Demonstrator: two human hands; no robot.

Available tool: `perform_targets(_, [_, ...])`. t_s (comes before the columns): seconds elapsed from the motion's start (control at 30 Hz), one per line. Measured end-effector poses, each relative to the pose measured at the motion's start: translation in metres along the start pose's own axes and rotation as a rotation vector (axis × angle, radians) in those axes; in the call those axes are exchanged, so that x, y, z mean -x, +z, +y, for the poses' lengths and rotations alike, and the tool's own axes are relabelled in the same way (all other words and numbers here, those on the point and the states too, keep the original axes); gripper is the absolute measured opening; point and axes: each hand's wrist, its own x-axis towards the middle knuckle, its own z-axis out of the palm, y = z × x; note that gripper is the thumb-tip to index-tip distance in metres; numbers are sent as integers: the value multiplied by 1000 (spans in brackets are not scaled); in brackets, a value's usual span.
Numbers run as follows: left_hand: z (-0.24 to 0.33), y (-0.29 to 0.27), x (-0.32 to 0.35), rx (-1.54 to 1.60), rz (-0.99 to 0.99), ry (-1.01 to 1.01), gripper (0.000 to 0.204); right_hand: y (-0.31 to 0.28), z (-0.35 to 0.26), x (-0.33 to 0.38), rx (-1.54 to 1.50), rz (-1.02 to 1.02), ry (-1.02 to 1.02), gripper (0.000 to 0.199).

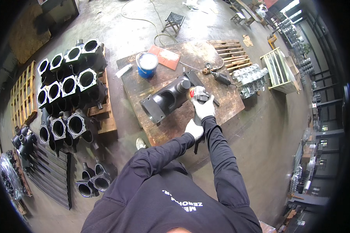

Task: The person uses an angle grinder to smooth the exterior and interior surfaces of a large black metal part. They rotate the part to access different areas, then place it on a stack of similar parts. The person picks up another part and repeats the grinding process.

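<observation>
On a worn wooden worktable (159, 134) lies a black cast-metal pipe housing (165, 101) with a flanged end, a wide side opening and a short round stub. My right hand (204, 108), in a white glove, is wrapped around the front of an angle grinder (201, 93). Its reddish disc sits against or just beside the housing's right part; contact cannot be made out. Lower down, my gloved left hand (194, 129) is closed around the grinder's dark rear body, which points back toward me.
A blue paint can (147, 65), red sheet (165, 56), white tube (123, 70) and second corded power tool (222, 79) lie on the table. Black castings (72, 85) are stacked at left. Metal castings (248, 79) and a wooden crate (280, 72) stand at right, a folding stool (174, 22) beyond.
</observation>
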Motion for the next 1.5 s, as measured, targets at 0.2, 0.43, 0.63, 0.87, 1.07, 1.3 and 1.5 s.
perform_targets(0.2, [1,5,1,-19,33,10,46,-15,1,-6,-12,-32,21,120])
perform_targets(0.43, [-19,1,-18,-220,16,206,41,-7,-6,-4,-19,-13,21,92])
perform_targets(0.63, [10,2,-17,-150,28,164,42,-25,-8,-17,-50,-30,2,102])
perform_targets(0.87, [39,4,-9,68,29,66,46,-28,-7,-27,-88,-152,4,88])
perform_targets(1.07, [49,8,-12,-54,26,153,43,-39,-6,-38,-2,-233,37,100])
perform_targets(1.3, [47,5,-10,3,23,74,46,-32,-5,-35,-40,-251,32,96])
perform_targets(1.5, [47,7,-11,79,46,89,47,-32,-4,-36,-45,-199,-5,86])
